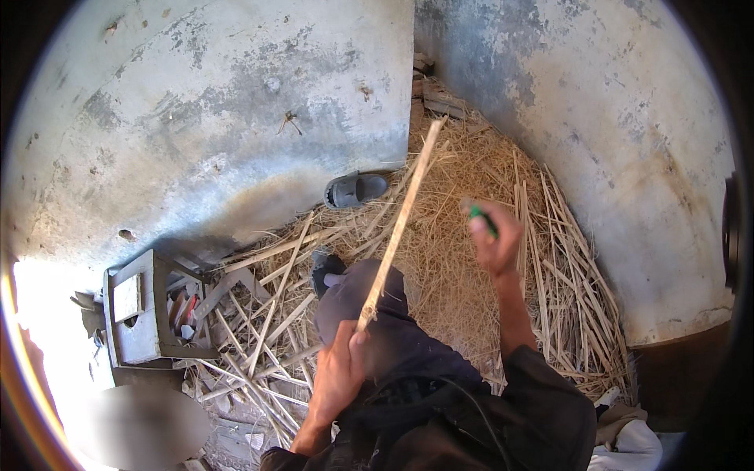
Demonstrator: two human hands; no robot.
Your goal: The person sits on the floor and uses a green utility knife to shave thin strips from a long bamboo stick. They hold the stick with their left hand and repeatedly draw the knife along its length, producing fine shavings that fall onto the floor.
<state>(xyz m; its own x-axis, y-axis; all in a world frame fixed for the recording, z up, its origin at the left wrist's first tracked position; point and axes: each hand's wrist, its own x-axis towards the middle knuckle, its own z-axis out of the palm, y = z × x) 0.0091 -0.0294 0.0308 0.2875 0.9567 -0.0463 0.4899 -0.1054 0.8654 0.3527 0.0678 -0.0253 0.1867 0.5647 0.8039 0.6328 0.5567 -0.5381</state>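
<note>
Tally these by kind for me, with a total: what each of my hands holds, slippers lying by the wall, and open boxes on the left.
Strip, in left hand: 1
Green tool, in right hand: 1
Slipper: 1
Box: 1
Total: 4

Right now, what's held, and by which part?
Left hand: pale slat, by its near end. Right hand: small green object, too blurred to tell which part.

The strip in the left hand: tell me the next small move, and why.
Probably bring the right hand leftward to set the green tool against the strip: the left hand has a closed grip near its lower end, frayed fibres show close to that grip, and the tool is clear of the strip.
</note>
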